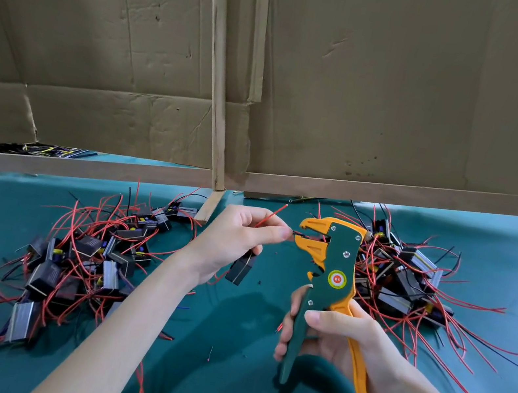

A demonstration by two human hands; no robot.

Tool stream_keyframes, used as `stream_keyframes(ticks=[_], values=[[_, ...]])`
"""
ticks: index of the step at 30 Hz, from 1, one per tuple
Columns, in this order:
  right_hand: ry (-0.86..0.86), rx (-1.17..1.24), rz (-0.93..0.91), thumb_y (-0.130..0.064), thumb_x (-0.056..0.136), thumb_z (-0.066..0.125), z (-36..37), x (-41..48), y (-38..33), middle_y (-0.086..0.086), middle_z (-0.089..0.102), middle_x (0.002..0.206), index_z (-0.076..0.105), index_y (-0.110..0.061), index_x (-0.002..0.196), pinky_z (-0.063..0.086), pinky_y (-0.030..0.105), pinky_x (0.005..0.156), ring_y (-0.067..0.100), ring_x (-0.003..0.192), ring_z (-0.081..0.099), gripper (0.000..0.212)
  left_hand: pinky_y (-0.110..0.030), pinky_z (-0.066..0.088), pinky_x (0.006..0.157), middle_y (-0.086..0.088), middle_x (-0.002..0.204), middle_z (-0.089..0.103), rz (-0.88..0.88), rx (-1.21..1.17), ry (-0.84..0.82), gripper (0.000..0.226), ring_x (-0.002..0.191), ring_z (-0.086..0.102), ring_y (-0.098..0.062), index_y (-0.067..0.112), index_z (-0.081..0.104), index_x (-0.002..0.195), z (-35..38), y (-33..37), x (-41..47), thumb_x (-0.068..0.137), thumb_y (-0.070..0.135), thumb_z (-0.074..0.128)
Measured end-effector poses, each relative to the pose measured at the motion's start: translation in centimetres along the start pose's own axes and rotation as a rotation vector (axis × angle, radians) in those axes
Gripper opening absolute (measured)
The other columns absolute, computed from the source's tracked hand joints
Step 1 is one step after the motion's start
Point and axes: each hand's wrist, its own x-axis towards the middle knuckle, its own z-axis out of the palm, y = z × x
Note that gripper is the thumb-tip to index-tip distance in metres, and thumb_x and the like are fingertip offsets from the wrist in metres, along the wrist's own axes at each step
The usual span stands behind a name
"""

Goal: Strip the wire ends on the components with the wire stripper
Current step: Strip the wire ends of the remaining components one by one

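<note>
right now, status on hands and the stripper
Left hand pinches black wire end, black box component below it. Right hand grips green-and-orange wire stripper, wire at its jaws. Nothing in the way.

Left hand pinching wire into wire stripper mouth, component dangling below. Right hand gripping handles. Component piles both sides on green tabletop, cardboard behind.

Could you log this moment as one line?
left hand pinches wire | right hand grips stripper | wire end in stripper head | component below left hand
</note>
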Motion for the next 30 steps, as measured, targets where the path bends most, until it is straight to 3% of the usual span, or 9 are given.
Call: stream_keyframes(ticks=[9,26,30], values=[[0.025,-0.063,-0.035,-0.017,0.075,0.073,0.3,-0.2,0.1,0.028,0.061,0.082,0.063,-0.004,0.092,0.053,0.05,0.073,0.043,0.076,0.064,0.023,-0.018,0.035,0.054,0.012,0.056,0.053,0.007,-0.013,-0.067,0.01,0.055,0.042,-0.008,0.025,0.07,0.066,-0.4,0.4,-0.1,0.073,0.032,0.07],[0.05,-0.135,-0.069,-0.02,0.076,0.073,0.6,-0.3,0.0,0.025,0.063,0.079,0.064,-0.006,0.089,0.054,0.044,0.07,0.041,0.075,0.065,0.021,-0.016,0.037,0.057,0.012,0.056,0.057,0.015,-0.019,-0.101,0.013,0.057,0.043,-0.007,0.024,0.074,0.069,-1.0,0.3,-0.1,0.081,0.022,0.07],[0.065,-0.156,-0.064,-0.02,0.075,0.074,0.6,-0.5,-0.1,0.025,0.063,0.079,0.065,-0.006,0.088,0.054,0.044,0.071,0.042,0.075,0.065,0.021,-0.014,0.037,0.056,0.012,0.058,0.059,0.009,-0.016,-0.112,0.011,0.058,0.043,-0.007,0.025,0.075,0.069,-1.2,0.4,-0.2,0.075,0.03,0.068]])
